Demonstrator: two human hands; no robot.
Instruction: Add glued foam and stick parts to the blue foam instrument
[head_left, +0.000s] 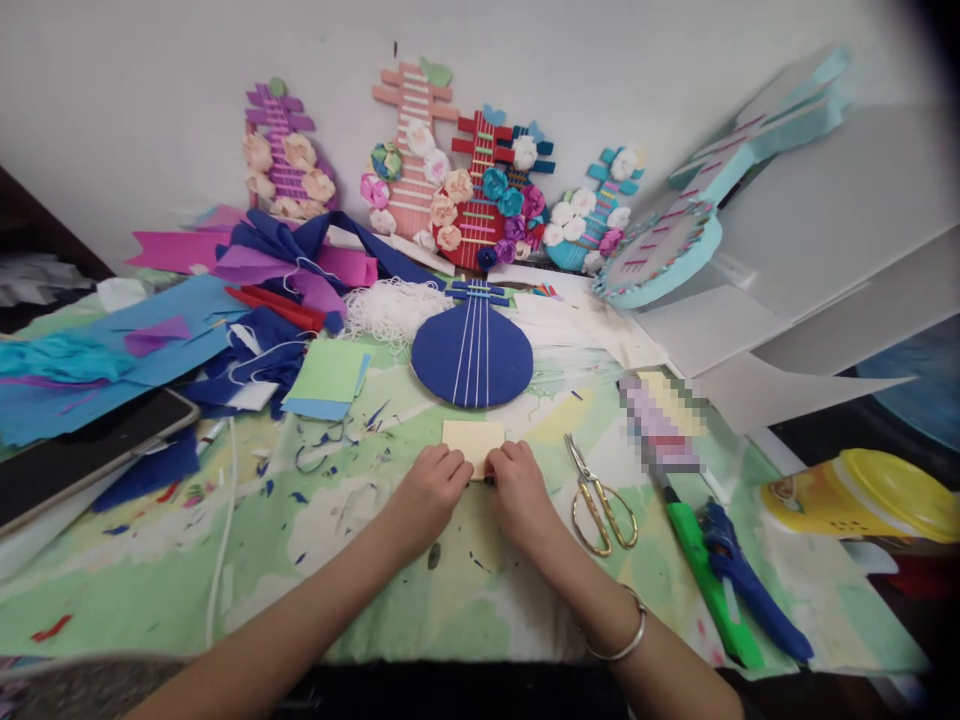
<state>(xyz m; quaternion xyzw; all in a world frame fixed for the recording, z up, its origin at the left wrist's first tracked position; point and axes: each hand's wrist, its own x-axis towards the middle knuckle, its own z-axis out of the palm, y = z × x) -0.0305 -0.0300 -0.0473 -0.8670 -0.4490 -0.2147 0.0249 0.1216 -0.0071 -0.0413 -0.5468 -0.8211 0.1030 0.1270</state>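
Observation:
A small pale yellow sheet of paper (474,434) is held near the table's front middle. My left hand (439,485) pinches its lower left edge, and my right hand (517,480) grips the lower right. Just beyond the sheet lies a dark blue lute-shaped craft piece (471,355) with white strings down its front. Gold-handled scissors (600,495) rest to the right of my right hand, blades pointing away. Over to the left is a small stack of green and blue paper squares (328,375), not touched by either hand.
Several decorated paper lutes (480,215) lean against the wall. Blue and purple paper scraps (292,255), white string (394,312) and a phone (90,450) lie left. A green utility knife (712,585), a blue glue gun (754,580) and a yellow tub (862,495) are at right.

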